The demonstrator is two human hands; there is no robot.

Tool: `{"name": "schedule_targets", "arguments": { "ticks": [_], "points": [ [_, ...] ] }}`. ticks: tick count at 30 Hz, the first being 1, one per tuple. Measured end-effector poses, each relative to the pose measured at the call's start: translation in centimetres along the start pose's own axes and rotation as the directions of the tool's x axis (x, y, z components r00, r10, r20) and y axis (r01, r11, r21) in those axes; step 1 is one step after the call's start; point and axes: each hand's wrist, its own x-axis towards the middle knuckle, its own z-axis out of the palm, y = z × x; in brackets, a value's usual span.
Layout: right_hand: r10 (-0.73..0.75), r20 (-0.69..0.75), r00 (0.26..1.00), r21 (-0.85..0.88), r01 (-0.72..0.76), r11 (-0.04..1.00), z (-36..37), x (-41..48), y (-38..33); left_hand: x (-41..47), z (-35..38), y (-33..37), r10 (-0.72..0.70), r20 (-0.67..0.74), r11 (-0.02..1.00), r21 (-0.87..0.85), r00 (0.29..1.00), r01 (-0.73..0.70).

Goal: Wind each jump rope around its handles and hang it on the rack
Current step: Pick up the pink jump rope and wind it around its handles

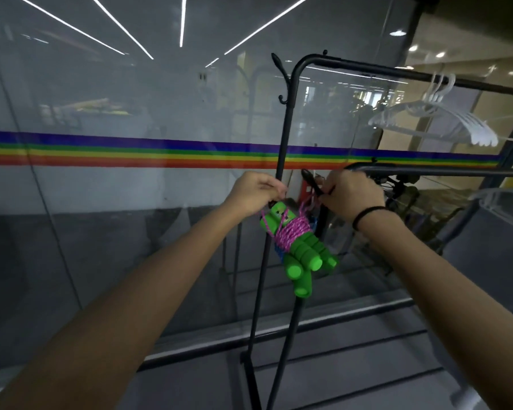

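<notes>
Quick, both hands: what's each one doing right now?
Left hand: closed, pinching the top of the wound jump rope.
Right hand: closed on a rope loop at the rack hook.

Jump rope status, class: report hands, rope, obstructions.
Left hand and right hand both pinching cord at a rack hook. Green-handled jump rope wound, dangling. Nothing blocking.

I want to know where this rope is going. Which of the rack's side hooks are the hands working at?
The lower hook, by the right hand, with the pink rope looped towards it. The upper hooks near the rack's top bar are bare.
</notes>
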Motion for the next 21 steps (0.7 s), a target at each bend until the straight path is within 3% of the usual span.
{"name": "schedule_targets", "arguments": {
  "ticks": [3,5,8,12,17,21],
  "points": [
    [0.014,-0.112,0.994,0.301,0.021,0.953,-1.3,-1.2,-1.5,-4.2,-3.4,-0.1,-0.078,-0.072,0.996,-0.053,0.994,0.075],
    [-0.049,-0.107,0.993,0.423,0.090,0.902,-1.2,-2.9,-3.5,-7.7,-6.0,-0.9,-0.129,-0.114,0.991,-0.042,0.985,0.125],
    [-0.168,0.049,0.985,0.531,0.117,0.839,0.3,-7.2,-7.8,-14.0,-10.2,-3.1,-0.214,-0.182,0.977,-0.040,0.960,0.210],
    [-0.278,0.283,0.918,0.664,0.022,0.748,2.9,-15.2,-14.6,-24.8,-15.7,-6.1,-0.320,-0.282,0.947,-0.056,0.904,0.318],
    [-0.384,0.482,0.787,0.742,-0.133,0.657,5.6,-28.8,-23.0,-40.0,-20.2,-9.5,-0.427,-0.350,0.899,-0.059,0.834,0.435],
    [-0.469,0.656,0.591,0.713,-0.282,0.642,8.6,-37.8,-27.1,-50.5,-21.8,-13.0,-0.547,-0.346,0.806,0.028,0.762,0.591]
  ]
}}
